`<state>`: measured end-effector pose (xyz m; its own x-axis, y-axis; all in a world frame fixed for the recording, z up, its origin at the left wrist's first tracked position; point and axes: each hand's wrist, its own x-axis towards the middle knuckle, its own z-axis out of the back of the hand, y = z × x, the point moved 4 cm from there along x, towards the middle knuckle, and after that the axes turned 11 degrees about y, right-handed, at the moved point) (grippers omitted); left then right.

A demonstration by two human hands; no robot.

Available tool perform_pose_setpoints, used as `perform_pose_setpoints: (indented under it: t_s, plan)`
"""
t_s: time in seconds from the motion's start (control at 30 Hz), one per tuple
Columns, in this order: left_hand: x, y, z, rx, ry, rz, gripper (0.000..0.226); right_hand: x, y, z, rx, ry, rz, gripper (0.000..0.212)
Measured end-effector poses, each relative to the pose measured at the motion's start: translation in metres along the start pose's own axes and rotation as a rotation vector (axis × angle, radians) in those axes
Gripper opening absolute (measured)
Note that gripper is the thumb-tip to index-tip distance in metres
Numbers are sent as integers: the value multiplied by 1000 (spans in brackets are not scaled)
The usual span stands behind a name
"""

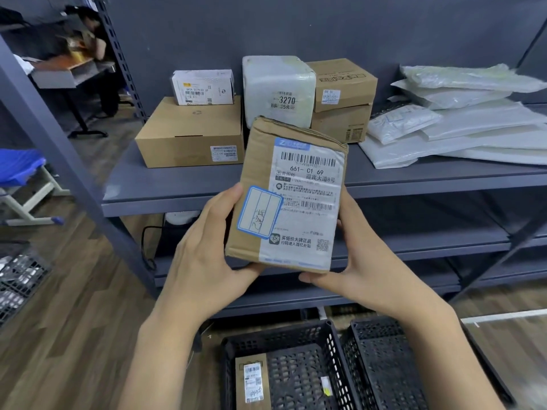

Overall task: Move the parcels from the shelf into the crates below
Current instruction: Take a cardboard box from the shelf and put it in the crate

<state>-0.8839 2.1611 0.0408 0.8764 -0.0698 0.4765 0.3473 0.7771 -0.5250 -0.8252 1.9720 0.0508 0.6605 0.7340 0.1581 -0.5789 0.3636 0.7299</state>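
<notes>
A brown cardboard parcel (288, 196) with a white shipping label and a blue-edged sticker is held up in front of the shelf. My left hand (207, 250) grips its left side and lower corner. My right hand (355, 255) holds its right side and bottom edge. Other parcels stay on the grey shelf (177, 190): a large flat carton (192, 134) with a small white box (204, 87) on top, a white foam box (278, 90), two stacked cartons (343, 99) and several white mailer bags (461, 119). Below stand two black crates; the left crate (284, 335) holds a parcel (253, 380).
The right black crate (381, 359) sits beside the left one on the wooden floor. The rack's sloping grey post (59, 143) runs down the left. Lower shelves (414, 241) lie behind my hands. Another crate (17, 279) and a blue-seated stool (20, 167) stand at the left.
</notes>
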Motion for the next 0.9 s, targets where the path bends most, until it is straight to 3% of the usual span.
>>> perform_pose_setpoints:
  t_s: [0.27,0.4,0.67,0.83,0.9]
  plan:
    - [-12,6,-16,53,27,-26,103,-6,-5,-12,-23,-10,-4,107]
    - [-32,19,-39,102,85,57,102,-13,-26,-35,-51,27,-81,106]
    - [-92,60,-111,121,349,301,102,-35,-93,-111,-81,103,-291,91]
    - [-143,102,-168,-65,564,454,99,-62,-153,-188,-231,208,-571,98]
    - [-158,120,-190,19,668,497,95,-70,-173,-218,-247,261,-704,101]
